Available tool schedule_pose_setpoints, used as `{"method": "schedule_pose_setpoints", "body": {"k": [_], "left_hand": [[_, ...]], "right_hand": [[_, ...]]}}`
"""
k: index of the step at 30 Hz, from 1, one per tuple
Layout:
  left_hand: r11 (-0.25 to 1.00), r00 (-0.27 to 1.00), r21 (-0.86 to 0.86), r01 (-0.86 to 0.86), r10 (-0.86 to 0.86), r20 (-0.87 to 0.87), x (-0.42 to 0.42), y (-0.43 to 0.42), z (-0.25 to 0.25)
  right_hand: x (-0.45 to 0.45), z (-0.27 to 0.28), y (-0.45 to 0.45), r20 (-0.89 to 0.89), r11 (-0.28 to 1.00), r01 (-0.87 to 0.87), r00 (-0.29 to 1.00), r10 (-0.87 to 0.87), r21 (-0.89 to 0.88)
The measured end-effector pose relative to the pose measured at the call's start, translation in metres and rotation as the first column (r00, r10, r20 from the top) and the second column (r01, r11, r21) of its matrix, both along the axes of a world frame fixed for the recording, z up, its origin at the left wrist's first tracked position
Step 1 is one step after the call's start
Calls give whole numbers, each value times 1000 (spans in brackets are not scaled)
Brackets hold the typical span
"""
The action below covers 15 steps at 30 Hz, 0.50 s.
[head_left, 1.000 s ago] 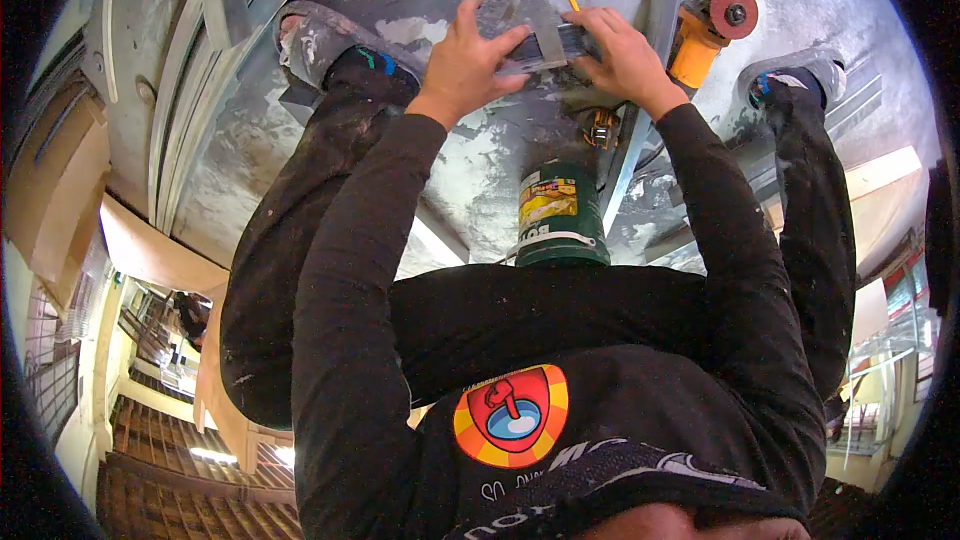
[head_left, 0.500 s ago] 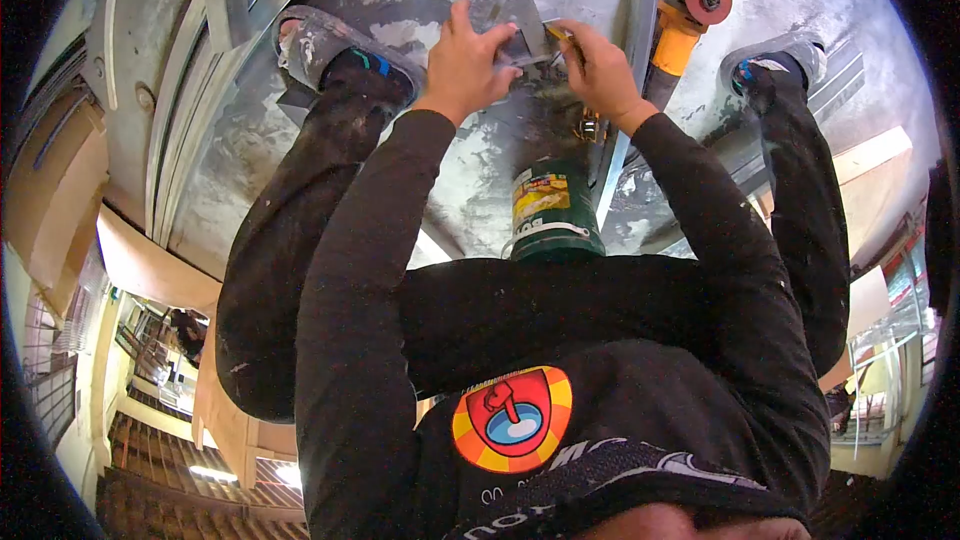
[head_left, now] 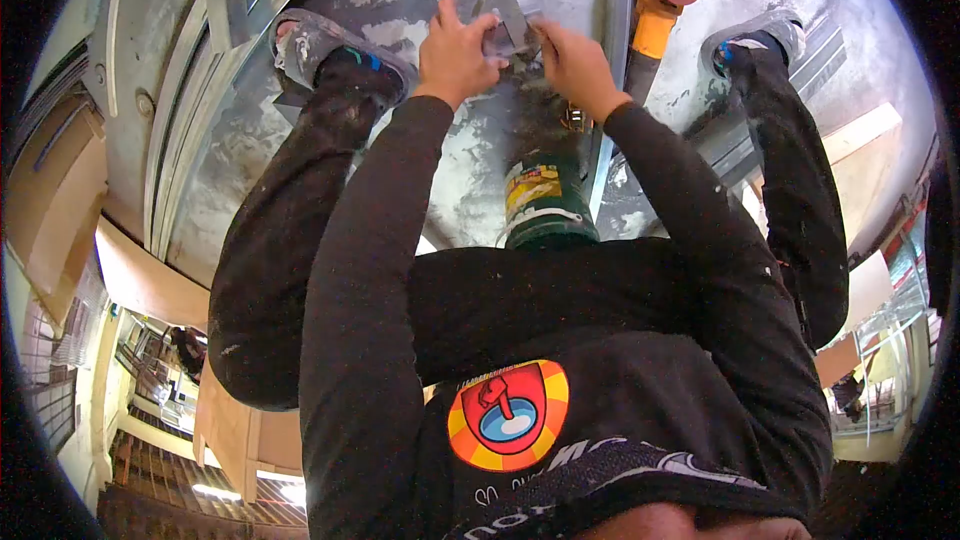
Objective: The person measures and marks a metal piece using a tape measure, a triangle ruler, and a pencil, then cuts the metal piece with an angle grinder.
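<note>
My left hand (head_left: 458, 52) grips the lower left side of a clear triangular set square (head_left: 498, 2), whose tip points away from me. Close to the square's right corner is my right hand (head_left: 578, 65), its fingers pinched together; what they hold is hidden in this view. Dark material lies beneath the square and both hands. Just below my right hand sits a small tape measure (head_left: 574, 118), beside a long metal channel (head_left: 612, 50). A green bucket (head_left: 548, 202) with a yellow label stands between my legs.
An orange angle grinder (head_left: 655, 25) with a red disc lies right of the channel. More metal profiles (head_left: 825, 60) are by my right foot, and long metal strips (head_left: 180, 140) run along the left. Wooden boards (head_left: 150, 275) are at lower left.
My right hand has turned and closed at the square's right corner, and the pencil seen earlier is now hidden. The floor items have shifted left in view.
</note>
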<state>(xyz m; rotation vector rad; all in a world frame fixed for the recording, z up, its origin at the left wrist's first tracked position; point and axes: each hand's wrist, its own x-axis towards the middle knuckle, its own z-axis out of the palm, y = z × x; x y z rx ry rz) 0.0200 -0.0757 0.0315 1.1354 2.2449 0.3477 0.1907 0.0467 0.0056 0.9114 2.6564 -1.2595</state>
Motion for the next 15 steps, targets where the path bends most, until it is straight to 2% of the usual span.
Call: {"method": "schedule_pose_setpoints", "body": {"k": [1, 3, 10, 13, 15], "left_hand": [[1000, 1000, -3, -3, 3, 1, 2, -2, 0], [1000, 1000, -20, -1, 1, -8, 2, -1, 1], [1000, 998, -26, 3, -4, -55, 5, 0, 2], [999, 996, -44, 23, -27, -81, 5, 1, 0], [998, 996, -52, 37, -42, -80, 4, 0, 0]], "right_hand": [[-3, 0, 0, 3, 1000, 2, 1000, -2, -3], [-10, -1, 4, -115, 999, 1, 993, 3, 35], [6, 2, -9, -62, 999, -23, 998, 26, 47], [-4, -3, -3, -129, 997, 21, 992, -11, 77], [9, 1, -3, -111, 990, -65, 991, 79, 123]]}}
